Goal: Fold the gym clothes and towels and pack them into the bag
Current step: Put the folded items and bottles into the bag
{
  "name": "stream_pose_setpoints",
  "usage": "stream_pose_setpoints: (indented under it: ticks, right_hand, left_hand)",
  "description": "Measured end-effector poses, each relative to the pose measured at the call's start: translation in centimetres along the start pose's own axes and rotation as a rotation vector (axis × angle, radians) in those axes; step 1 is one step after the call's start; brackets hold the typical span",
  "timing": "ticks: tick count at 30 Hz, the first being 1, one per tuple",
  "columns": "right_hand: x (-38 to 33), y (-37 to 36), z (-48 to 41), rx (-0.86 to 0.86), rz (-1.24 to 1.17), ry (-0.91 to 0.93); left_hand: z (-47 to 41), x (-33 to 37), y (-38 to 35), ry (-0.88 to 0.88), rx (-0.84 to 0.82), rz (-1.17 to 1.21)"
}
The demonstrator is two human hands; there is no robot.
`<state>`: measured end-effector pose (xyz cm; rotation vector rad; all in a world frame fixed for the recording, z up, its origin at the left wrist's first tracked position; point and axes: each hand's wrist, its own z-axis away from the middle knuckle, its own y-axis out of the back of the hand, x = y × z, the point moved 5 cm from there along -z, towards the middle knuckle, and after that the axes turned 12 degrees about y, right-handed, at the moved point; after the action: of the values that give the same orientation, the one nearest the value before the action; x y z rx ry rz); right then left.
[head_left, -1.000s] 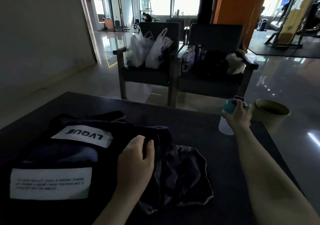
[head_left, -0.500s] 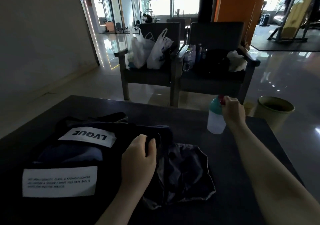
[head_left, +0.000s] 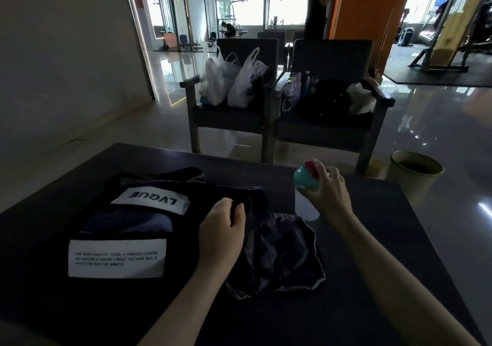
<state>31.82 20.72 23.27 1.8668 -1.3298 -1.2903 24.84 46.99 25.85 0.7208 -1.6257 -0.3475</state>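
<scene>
On the dark table (head_left: 386, 220) the black tote bag (head_left: 181, 228) lies flat, a folded bluish cloth (head_left: 127, 221) already showing inside. The left hand (head_left: 221, 228) pinches the bag's mouth edge, and that's the job: lift that edge high and hold it wide. A dark garment (head_left: 282, 252) sits just beside the bag, crumpled, likely needing a fold before it goes in. The right hand (head_left: 330, 193) grips a white bottle (head_left: 306, 209) by its teal cap; sliding it in upright along the side would spare the folded cloth. Writing now: the big white patch (head_left: 115, 257) carries small print, only "A FASHION" and "WHAT YOU HAVE BAG IS" legible. The smaller patch (head_left: 150, 200) reads "LVQUE", upside down to the wearer.
</scene>
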Motion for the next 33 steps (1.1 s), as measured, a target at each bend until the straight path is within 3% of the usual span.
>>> stream_pose_setpoints:
  ticks: [7,16,21,27,33]
  right_hand:
    - [0.6,-1.8,-1.4,0.125,-0.172,-0.171]
    - [1.3,-2.2,-0.7,0.252,-0.120,-0.151]
    - [0.7,-0.6,1.8,0.328,-0.291,-0.193]
    - [-3.5,2.5,6.8,0.342,-0.450,-0.118]
    - [-7.9,3.6,10.3,0.358,-0.586,0.040]
  left_hand:
    - [0.0,-0.2,0.0,-0.009,-0.024,0.045]
    - [0.2,-0.1,-0.2,-0.119,-0.005,0.063]
    - [0.4,0.1,-0.1,-0.156,0.011,0.068]
    - [0.9,0.5,0.3,-0.140,0.003,0.119]
    - [0.9,0.8,2.2,-0.069,-0.025,0.327]
